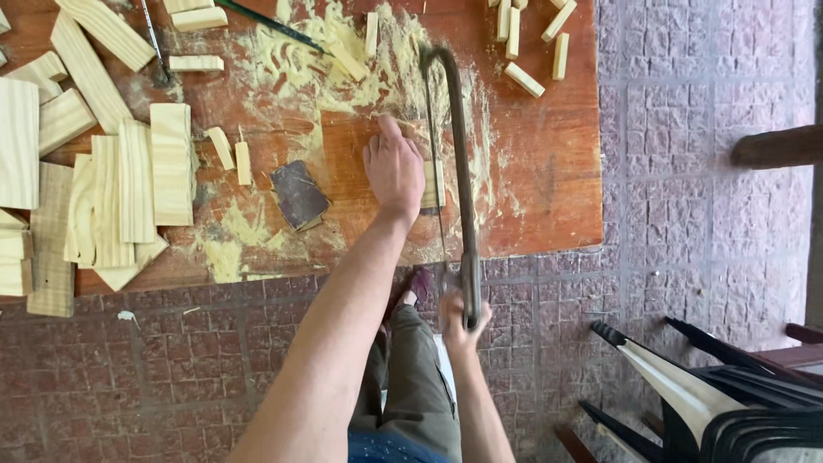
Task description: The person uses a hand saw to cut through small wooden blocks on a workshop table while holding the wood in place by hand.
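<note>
From the head view, the right hand (461, 319) has its grip clamped on the handle of a metal frame saw (456, 163), which runs away from it across the counter (549, 171). Left of the blade, the left hand (393, 167) presses flat on a small wood strip (434, 184). Further left lie a sanding block (299, 195) and wood offcuts (129, 180).

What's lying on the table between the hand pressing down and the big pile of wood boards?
In the head view, a dark sanding block and two short wood offcuts lie between the left hand and the boards, amid sawdust.
</note>
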